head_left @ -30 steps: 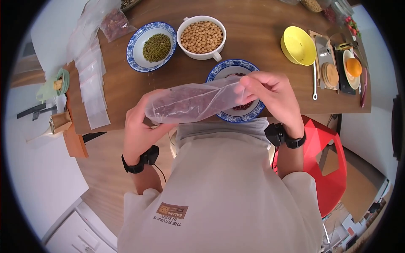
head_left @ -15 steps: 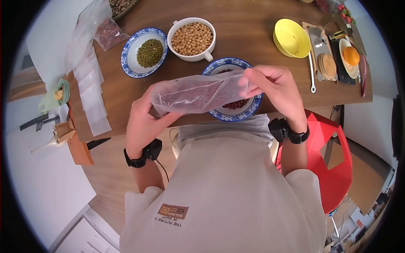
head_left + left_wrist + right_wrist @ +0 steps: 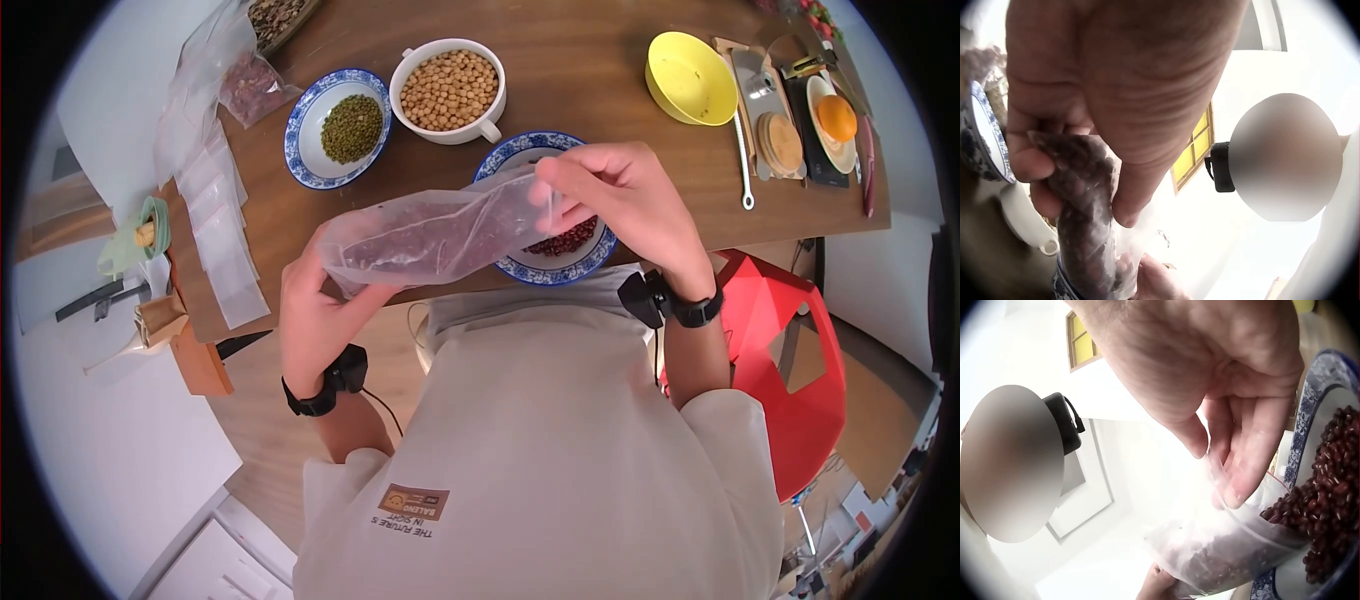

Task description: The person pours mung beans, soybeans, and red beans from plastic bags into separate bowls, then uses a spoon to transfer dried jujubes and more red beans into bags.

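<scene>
A clear plastic bag [image 3: 430, 235] with dark red beans inside lies sideways between the hands. The left hand [image 3: 335, 285] grips its closed, bean-filled end; in the left wrist view thumb and fingers wrap the bag [image 3: 1088, 231]. At the other end, the right hand [image 3: 635, 210] pinches the bag's edge between thumb and fingers. Beneath that end stands a blue-patterned bowl [image 3: 560, 272] of red beans [image 3: 568, 240]. In the right wrist view the bag's mouth touches or overlaps the beans [image 3: 1329, 500]; whether beans are passing out or in, I cannot tell.
Behind are a bowl of green beans [image 3: 350, 128] and a white pot of chickpeas [image 3: 450, 90]. Flat plastic bags [image 3: 225, 250] lie at the left. On the right are a yellow bowl [image 3: 690, 80], a white spoon [image 3: 745, 180] and a plate with an orange fruit [image 3: 836, 118].
The head view has shifted a little. Both hands and the bag have moved slightly left, each hand keeping its hold, and the bag's left end sits a bit lower.
</scene>
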`<action>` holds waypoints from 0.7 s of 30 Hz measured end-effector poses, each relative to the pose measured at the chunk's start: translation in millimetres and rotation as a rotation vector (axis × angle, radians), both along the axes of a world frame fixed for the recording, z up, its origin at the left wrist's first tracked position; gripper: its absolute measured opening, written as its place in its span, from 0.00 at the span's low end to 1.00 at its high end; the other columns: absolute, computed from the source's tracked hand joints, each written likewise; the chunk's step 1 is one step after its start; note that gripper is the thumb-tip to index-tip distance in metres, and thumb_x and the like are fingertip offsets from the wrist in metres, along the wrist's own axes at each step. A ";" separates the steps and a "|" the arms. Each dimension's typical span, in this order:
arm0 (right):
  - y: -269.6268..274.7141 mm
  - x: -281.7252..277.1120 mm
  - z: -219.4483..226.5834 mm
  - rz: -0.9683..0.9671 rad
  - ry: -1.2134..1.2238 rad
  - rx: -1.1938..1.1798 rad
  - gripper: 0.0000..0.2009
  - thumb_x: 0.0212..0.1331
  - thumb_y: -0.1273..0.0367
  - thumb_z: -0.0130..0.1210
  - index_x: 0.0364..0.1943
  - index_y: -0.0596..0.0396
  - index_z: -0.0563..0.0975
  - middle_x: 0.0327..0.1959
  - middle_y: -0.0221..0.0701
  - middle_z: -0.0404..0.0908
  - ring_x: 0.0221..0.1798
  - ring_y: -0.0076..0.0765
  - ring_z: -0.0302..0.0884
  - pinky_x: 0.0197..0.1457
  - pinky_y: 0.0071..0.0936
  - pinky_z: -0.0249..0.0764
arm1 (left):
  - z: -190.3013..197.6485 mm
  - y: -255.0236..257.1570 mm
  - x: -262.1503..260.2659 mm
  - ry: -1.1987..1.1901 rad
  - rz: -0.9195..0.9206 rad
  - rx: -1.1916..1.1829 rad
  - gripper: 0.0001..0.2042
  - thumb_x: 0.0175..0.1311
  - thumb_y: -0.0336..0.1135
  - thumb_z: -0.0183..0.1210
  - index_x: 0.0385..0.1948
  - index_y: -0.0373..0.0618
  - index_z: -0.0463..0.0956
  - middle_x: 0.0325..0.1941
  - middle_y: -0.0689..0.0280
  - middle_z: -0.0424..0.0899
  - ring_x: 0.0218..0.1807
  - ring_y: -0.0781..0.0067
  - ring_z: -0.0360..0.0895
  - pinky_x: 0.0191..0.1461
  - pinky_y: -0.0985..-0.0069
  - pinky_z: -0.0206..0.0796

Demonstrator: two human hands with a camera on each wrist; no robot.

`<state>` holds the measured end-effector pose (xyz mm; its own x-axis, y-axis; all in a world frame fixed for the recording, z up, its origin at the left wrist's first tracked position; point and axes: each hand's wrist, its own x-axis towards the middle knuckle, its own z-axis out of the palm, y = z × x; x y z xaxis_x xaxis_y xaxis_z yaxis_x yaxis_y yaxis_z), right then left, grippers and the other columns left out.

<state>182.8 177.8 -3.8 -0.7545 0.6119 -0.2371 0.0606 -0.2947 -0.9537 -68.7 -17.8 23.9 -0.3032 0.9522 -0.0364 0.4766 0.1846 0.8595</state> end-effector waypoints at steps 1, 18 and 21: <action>1.6 -1.3 -1.2 -0.006 0.002 -0.002 0.16 0.74 0.63 0.57 0.35 0.63 0.85 0.32 0.32 0.86 0.34 0.27 0.87 0.41 0.23 0.86 | 0.1 1.0 -0.1 0.002 -0.006 -0.002 0.25 0.53 0.25 0.75 0.54 0.39 0.79 0.48 0.62 0.89 0.47 0.73 0.86 0.51 0.73 0.77; 1.2 24.3 -3.6 -0.083 -0.061 -0.032 0.17 0.74 0.62 0.57 0.37 0.64 0.84 0.33 0.32 0.87 0.34 0.27 0.88 0.41 0.23 0.86 | -1.2 33.8 7.6 0.013 -0.117 -0.001 0.22 0.57 0.28 0.74 0.54 0.39 0.79 0.47 0.62 0.89 0.45 0.74 0.86 0.51 0.74 0.77; -2.6 18.4 -3.0 -0.074 -0.042 -0.077 0.16 0.72 0.60 0.60 0.38 0.63 0.86 0.32 0.31 0.86 0.36 0.27 0.88 0.41 0.22 0.86 | 5.9 26.6 5.4 0.072 -0.105 -0.023 0.22 0.57 0.27 0.74 0.54 0.39 0.79 0.46 0.61 0.89 0.45 0.73 0.86 0.50 0.74 0.77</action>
